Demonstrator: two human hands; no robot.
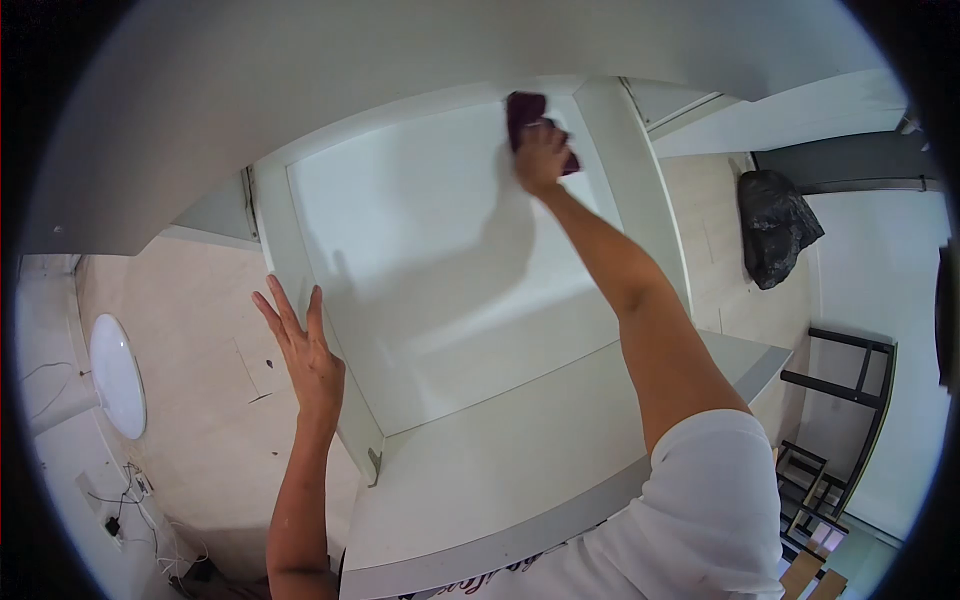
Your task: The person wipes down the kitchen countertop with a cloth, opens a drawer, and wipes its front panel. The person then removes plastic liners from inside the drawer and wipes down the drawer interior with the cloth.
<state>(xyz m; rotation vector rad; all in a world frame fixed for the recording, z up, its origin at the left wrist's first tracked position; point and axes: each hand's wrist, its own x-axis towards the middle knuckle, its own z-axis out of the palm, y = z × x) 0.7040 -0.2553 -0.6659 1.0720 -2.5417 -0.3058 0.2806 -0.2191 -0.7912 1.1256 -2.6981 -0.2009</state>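
A white drawer [420, 380] stands pulled out in front of me. At its far right corner, my right hand [541, 158] presses a dark maroon cloth [526, 108] against the drawer's bottom. The fingers lie over the cloth, and parts of it stick out past them on both sides. My left hand [312, 355] is beside the drawer's left wall [285, 235], fingers spread and holding nothing. Whether it touches the wall I cannot tell. My arm's shadow falls across the drawer's bottom.
A grey-white cabinet surface [400, 60] overhangs the drawer's far end. On the right, a black plastic bag [775, 228] rests on the light floor, with a black metal frame [850, 390] nearer me. To the left are a white round disc [118, 376] and cables [130, 500].
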